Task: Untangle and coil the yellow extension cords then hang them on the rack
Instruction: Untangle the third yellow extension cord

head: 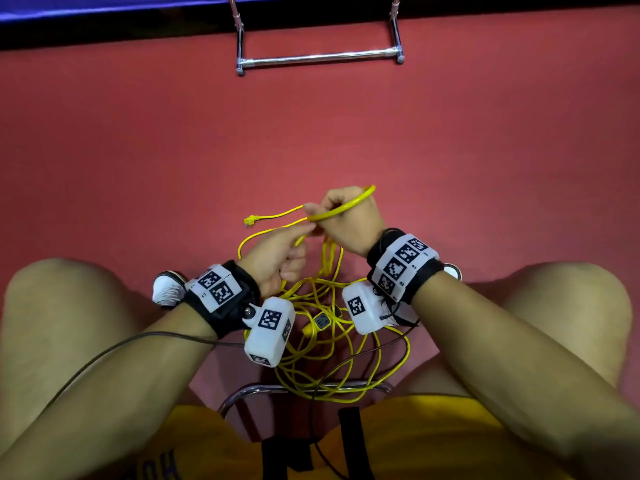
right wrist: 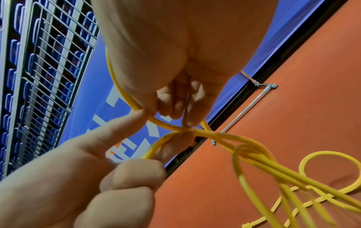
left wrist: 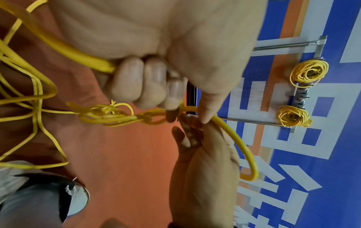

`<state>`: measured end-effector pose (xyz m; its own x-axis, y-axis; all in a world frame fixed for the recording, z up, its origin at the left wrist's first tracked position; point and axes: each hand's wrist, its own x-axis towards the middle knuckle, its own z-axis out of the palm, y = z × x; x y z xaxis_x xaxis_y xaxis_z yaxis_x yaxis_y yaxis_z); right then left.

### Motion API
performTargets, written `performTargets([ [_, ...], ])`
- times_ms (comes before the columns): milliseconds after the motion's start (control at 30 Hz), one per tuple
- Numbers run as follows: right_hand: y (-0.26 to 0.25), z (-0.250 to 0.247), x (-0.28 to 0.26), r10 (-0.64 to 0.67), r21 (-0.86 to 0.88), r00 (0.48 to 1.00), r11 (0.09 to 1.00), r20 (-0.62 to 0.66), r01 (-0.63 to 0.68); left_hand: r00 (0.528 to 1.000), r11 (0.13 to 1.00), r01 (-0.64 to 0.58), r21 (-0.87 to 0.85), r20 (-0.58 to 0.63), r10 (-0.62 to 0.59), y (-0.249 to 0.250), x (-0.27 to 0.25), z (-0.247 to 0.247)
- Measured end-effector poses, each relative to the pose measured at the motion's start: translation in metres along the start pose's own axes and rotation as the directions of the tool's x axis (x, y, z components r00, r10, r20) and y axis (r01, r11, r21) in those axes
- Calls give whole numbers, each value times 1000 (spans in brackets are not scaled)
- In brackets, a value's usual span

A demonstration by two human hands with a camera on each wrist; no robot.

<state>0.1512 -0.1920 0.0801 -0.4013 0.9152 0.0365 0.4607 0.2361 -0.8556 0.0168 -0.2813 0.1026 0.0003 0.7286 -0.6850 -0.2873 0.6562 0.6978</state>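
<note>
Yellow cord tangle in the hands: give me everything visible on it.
The yellow cord tangle is thin, smooth, plastic-looking cable, still uncoiled. Most of it lies in loose crossing loops on the red floor between the person's knees, with a dark socket block in the pile. Several strands rise to the hands, twisted together just below them. The right hand pinches a raised loop; the left hand holds an adjoining strand. A free end with a yellow plug sticks out left.
</note>
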Motion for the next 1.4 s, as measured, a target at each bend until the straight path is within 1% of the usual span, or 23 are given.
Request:
performTargets([
  [100, -6, -6, -1, -28, 8, 1000, 1000, 10, 28, 994, 993, -96, 73, -52, 100, 5, 0, -4],
  [233, -3, -13, -1, 86, -148, 974, 987, 212, -55, 978, 960, -136, 243, -123, 170, 4, 3, -5],
  [300, -1, -12, -2, 79, -148, 982, 987, 171, -54, 957, 950, -144, 278, -205, 205, 1, 7, -1],
  [400, -5, -4, -6, -89, -223, 981, 966, 175, 128, 897, 854, -242, 461, -228, 378, -2, 12, -1],
  [467, -9, -1, -7, -185, -276, 961, 931, 207, 239, 874, 763, -233, 604, -214, 436, -5, 17, -3],
  [533, -11, -1, -7, -278, -267, 935, 905, 219, 331, 880, 777, -144, 612, -280, 384, -7, 16, 0],
  [567, -11, -1, -8, -330, -221, 922, 902, 201, 371, 897, 832, -104, 544, -311, 315, -8, 15, 2],
  [633, -11, -3, -11, -359, -171, 929, 914, 88, 369, 948, 969, -76, 235, -285, 144, -6, 14, 3],
  [667, -11, -6, -12, -310, -171, 951, 937, -3, 305, 965, 998, -50, 34, -255, 57, -1, 14, 1],
  [733, -7, -11, -11, -80, -176, 984, 983, -157, 52, 981, 952, 22, -305, -179, -80, 9, 14, -9],
  [767, -7, -13, -9, 90, -158, 987, 981, -130, -111, 982, 911, 46, -409, -147, -115, 13, 14, -13],
  [800, -10, -14, -8, 282, -115, 959, 953, -11, -282, 984, 874, 63, -481, -115, -134, 17, 13, -17],
  [833, -12, -11, -9, 447, -34, 879, 893, 164, -448, 987, 851, 77, -519, -81, -138, 19, 12, -18],
  [867, -15, -7, -11, 547, 72, 760, 793, 349, -604, 989, 844, 93, -529, -53, -142, 20, 11, -16],
  [900, -17, -1, -14, 571, 183, 663, 675, 484, -715, 988, 847, 111, -520, -32, -149, 21, 9, -12],
  [933, -16, 5, -17, 551, 292, 626, 576, 552, -764, 987, 860, 130, -494, -20, -161, 21, 7, -9],
  [1000, -8, 17, -15, 501, 479, 661, 455, 558, -750, 984, 894, 154, -422, -12, -175, 18, 3, -4],
  [1067, 1, 26, -11, 539, 591, 695, 389, 477, -707, 988, 909, 143, -391, 7, -153, 12, 2, -2],
  [1167, 4, 29, -7, 664, 698, 683, 333, 304, -634, 989, 923, 149, -354, 32, -147, 5, 2, -1],
  [1233, 3, 23, -3, 712, 766, 678, 330, 183, -552, 988, 938, 123, -325, -45, -145, 2, 5, -5],
  [1300, 6, 13, 2, 688, 726, 724, 474, 49, -499, 982, 924, 113, -366, -102, -160, 2, 6, -10],
  [1367, 2, 4, 8, 541, 579, 841, 683, 6, -444, 980, 882, 91, -463, -114, -161, 5, 6, -16],
  [1400, -5, 1, 9, 430, 532, 901, 751, 54, -391, 980, 845, 41, -533, -142, -137, 8, 7, -21],
])
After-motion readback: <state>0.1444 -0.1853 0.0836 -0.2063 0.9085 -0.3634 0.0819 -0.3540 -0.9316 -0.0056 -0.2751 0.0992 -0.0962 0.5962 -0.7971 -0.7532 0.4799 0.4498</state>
